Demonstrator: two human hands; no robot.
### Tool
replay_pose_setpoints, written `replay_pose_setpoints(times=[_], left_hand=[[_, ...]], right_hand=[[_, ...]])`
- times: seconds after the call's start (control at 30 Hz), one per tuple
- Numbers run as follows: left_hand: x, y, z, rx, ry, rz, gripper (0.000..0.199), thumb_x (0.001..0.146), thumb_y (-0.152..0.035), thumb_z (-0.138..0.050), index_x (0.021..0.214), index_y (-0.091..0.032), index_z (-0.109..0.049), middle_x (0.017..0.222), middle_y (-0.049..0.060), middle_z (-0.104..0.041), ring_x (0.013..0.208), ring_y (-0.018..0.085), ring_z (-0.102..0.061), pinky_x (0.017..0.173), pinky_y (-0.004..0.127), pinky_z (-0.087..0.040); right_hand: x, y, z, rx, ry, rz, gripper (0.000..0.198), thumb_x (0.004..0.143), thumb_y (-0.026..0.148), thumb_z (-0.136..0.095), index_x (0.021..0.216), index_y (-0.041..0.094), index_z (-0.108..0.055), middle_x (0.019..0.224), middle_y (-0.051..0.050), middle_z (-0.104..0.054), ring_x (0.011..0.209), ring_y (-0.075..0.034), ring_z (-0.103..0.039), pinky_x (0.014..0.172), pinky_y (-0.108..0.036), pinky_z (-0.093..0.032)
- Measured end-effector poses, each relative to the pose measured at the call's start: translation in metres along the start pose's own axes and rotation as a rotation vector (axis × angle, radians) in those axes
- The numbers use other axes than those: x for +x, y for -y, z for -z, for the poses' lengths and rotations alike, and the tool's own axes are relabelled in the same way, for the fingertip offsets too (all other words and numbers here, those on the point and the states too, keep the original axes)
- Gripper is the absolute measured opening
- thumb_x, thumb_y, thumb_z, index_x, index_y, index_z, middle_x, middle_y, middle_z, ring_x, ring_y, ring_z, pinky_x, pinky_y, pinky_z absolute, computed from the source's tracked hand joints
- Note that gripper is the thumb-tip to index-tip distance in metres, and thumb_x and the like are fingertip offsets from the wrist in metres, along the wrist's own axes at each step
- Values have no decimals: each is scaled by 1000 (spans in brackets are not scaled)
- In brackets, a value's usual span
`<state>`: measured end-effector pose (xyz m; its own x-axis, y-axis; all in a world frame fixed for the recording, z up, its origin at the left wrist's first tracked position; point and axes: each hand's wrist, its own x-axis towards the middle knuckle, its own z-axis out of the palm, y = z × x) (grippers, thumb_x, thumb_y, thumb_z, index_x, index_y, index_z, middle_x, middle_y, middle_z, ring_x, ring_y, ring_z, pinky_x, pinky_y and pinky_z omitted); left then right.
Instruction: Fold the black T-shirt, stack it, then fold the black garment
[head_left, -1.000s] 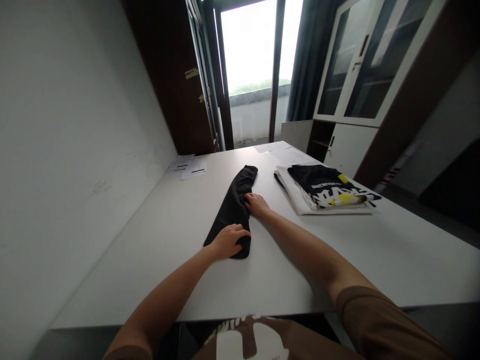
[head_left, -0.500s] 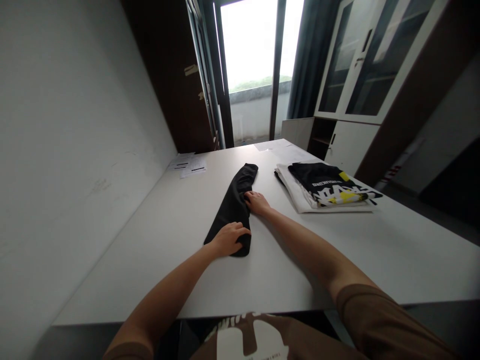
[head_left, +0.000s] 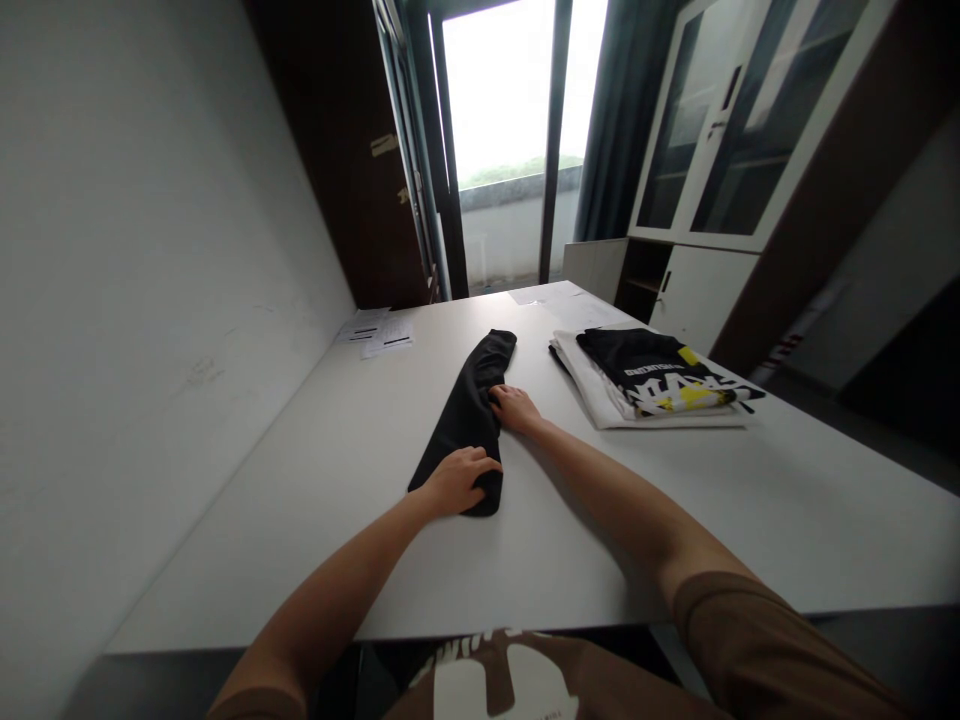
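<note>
A long, narrow, folded black garment [head_left: 463, 405] lies on the white table in front of me, wider at the near end and bent toward the right at the far end. Across its near part rests my left hand [head_left: 459, 478], fingers curved to the right edge and thumb lower down on the fabric. Farther up, my right hand [head_left: 514, 408] has its bent fingers closed on the right edge, where the cloth is slightly creased. The fingertips are partly hidden, and which kind of garment this is cannot be made out.
On the right of the table [head_left: 315, 540] sits a stack of folded clothes, a black printed one [head_left: 645, 365] over white ones [head_left: 600, 395]. Paper sheets [head_left: 386, 333] lie at the back left, with more at the far edge. A wall [head_left: 150, 300] borders the left side.
</note>
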<state>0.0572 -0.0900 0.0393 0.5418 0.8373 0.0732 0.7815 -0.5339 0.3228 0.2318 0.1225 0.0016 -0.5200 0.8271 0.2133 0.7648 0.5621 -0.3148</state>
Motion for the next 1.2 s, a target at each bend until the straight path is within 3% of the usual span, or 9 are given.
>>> replay_pose_setpoints(times=[1.2], left_hand=[[-1,-4,3,-8,0,8,52,86,-10,-66,135,-24,-73,122,8,-70,119,29,-66,114,42,-53]], right_hand=[[1,0,1,12,9,6,38,110,32,-58,145,20,-70,155,-15,-69,143,-33,-62,125,-45,-41]])
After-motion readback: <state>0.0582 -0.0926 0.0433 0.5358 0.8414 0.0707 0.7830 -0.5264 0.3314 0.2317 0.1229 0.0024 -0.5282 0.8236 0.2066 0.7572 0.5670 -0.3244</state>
